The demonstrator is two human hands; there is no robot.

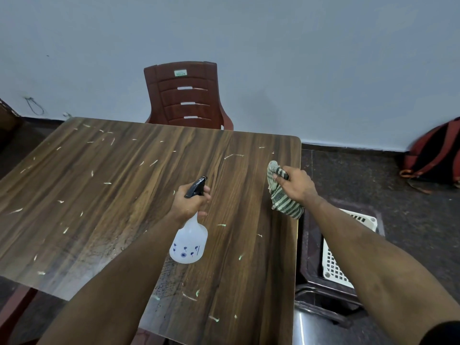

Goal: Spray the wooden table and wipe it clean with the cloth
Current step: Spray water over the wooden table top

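Plainly, wooden table is landmark, top littered with pale scraps. Left hand curls round neck of spray bottle above table's middle; black nozzle points toward far edge, blue flower print on white body. Right hand grips striped cloth over table's right edge. Behind table, brown plastic chair, small label reads "DELUX". Right of table, white lattice basket; farther right, red-black backpack against wall.

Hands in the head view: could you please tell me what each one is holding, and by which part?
The left hand grips the translucent white plastic spray bottle by its neck, below the black trigger head. The right hand grips the bunched green-and-white striped cloth around its middle.
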